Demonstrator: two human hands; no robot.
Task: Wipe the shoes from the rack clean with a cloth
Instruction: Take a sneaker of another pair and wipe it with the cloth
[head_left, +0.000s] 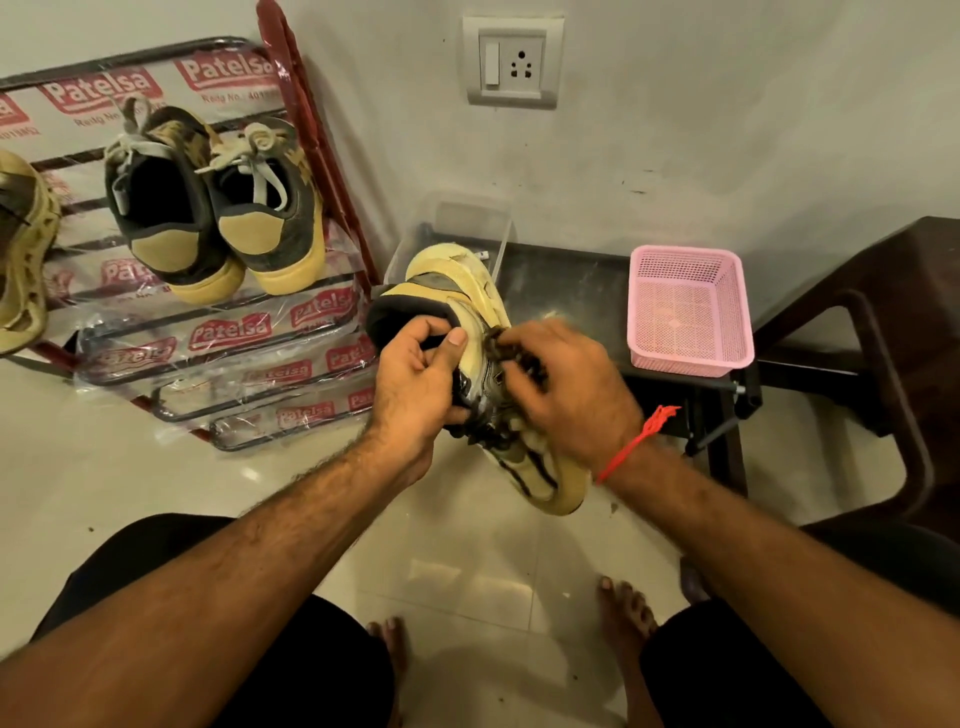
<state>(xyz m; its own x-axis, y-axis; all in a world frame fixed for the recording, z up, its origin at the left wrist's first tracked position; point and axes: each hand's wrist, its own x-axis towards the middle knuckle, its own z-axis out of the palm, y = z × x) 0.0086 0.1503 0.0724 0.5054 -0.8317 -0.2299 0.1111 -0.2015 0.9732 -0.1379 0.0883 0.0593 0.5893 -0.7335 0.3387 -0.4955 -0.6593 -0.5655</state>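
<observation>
Head view, and at the far left edge a yellow perforated shoe (23, 254) is seen resting on the shoe rack (322, 156), partly cut off by the frame. Just beside it, a pair of dark and tan sneakers (218, 208) is parked side by side on the upper rails, heels toward the camera, laces loose. The rack's bars are wrapped in clear plastic printed with red labels.

Moving along to the centre: a yellow and grey sneaker (467, 291) is held up in the air above the tiled floor (104, 483), heel up and away, toe pointing down toward the camera. The left hand (415, 379) is clamped on the collar, thumb laid over the rim and fingers curled inside the opening. The right hand (566, 384) is bunched over the tongue area, fingers pinching the dark laces (501, 345); motion blur is noted there. A red thread (639, 439) is tied round the right wrist.

Behind the shoe, a clear plastic box (467, 218) is set against the wall. Further right, a pink mesh basket (688, 312) is sitting on a low dark table (561, 280), with a brown plastic chair (883, 312) at the right edge.
</observation>
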